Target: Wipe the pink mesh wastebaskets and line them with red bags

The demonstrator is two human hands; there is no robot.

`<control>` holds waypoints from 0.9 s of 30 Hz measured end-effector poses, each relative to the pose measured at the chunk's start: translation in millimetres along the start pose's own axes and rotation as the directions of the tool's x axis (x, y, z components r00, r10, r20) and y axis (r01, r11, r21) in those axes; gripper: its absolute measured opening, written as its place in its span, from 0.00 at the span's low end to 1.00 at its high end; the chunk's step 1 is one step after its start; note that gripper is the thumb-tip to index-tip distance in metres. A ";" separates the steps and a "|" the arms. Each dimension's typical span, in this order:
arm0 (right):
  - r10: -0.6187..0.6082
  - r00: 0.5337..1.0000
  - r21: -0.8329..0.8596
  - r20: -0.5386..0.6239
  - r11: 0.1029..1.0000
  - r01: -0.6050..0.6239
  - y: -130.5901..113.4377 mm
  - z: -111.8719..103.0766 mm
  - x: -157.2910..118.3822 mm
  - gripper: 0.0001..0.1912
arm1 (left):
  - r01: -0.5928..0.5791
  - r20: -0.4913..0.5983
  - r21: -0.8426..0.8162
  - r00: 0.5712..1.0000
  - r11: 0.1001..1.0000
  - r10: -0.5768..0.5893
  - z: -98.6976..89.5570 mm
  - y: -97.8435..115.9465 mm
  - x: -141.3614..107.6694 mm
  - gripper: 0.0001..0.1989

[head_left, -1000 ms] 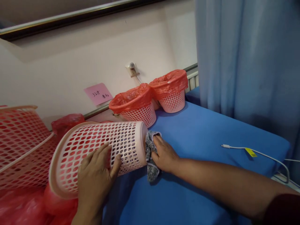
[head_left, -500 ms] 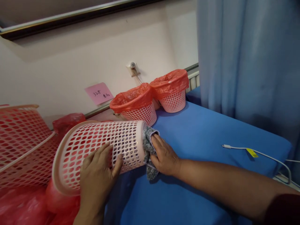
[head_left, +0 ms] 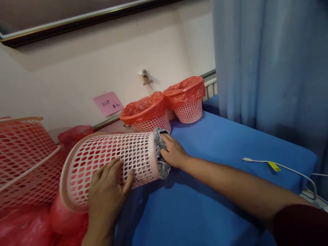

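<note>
A pink perforated plastic wastebasket (head_left: pixel 137 153) lies on its side, its base facing right and its rim to the left. Against its near side rests my left hand (head_left: pixel 109 188), fingers spread over the holes and steadying it. My right hand (head_left: pixel 174 150) is closed on a grey cloth (head_left: pixel 164 169) and presses it to the basket's base. Part of the cloth is hidden behind my fingers.
Two wastebaskets lined with red bags (head_left: pixel 188 92) stand by the wall on the blue surface (head_left: pixel 217 205). More pink baskets (head_left: pixel 28 164) and red plastic bags (head_left: pixel 28 225) crowd the left. A white cable (head_left: pixel 258 161) lies right; a blue curtain (head_left: pixel 238 61) hangs behind.
My right hand has moved up and slightly left across the basket's base with the cloth. My left hand stays on the basket's side.
</note>
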State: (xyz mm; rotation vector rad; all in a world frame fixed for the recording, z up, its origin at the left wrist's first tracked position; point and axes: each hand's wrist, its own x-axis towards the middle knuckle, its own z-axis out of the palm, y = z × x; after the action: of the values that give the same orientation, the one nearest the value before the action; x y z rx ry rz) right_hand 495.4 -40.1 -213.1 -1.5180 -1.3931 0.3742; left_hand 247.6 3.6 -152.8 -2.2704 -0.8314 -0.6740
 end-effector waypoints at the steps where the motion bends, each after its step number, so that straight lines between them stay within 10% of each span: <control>1: 0.038 0.999 -0.001 0.037 0.999 -0.037 0.7 3.9 -0.5 0.32 | 0.004 0.002 0.003 1.000 1.000 -0.004 0.5 -0.5 0.0 0.25; 6: 0.273 0.943 -0.043 0.191 0.962 -0.270 19.1 24.4 -4.8 0.14 | 0.004 0.010 -0.011 1.000 1.000 -0.004 1.2 -1.3 0.4 0.24; 14: 0.179 0.981 0.070 0.081 0.980 -0.185 21.0 4.5 54.3 0.32 | 0.003 0.005 -0.001 1.000 1.000 -0.003 0.3 -0.7 0.1 0.24; 22: 0.335 0.856 -0.008 0.394 0.932 -0.361 46.7 34.2 24.3 0.17 | 0.016 0.017 -0.008 1.000 1.000 -0.016 0.6 1.1 -0.7 0.24; 27: 0.368 0.864 -0.027 0.344 0.923 -0.383 40.5 28.9 20.7 0.15 | 0.025 0.009 -0.028 1.000 0.999 -0.025 1.6 1.8 -3.0 0.24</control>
State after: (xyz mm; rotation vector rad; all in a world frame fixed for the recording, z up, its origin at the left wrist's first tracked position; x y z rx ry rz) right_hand 502.0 -2.3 -250.9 -1.7497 -1.3310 0.9464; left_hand 247.3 2.4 -156.5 -2.2931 -0.8610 -0.6911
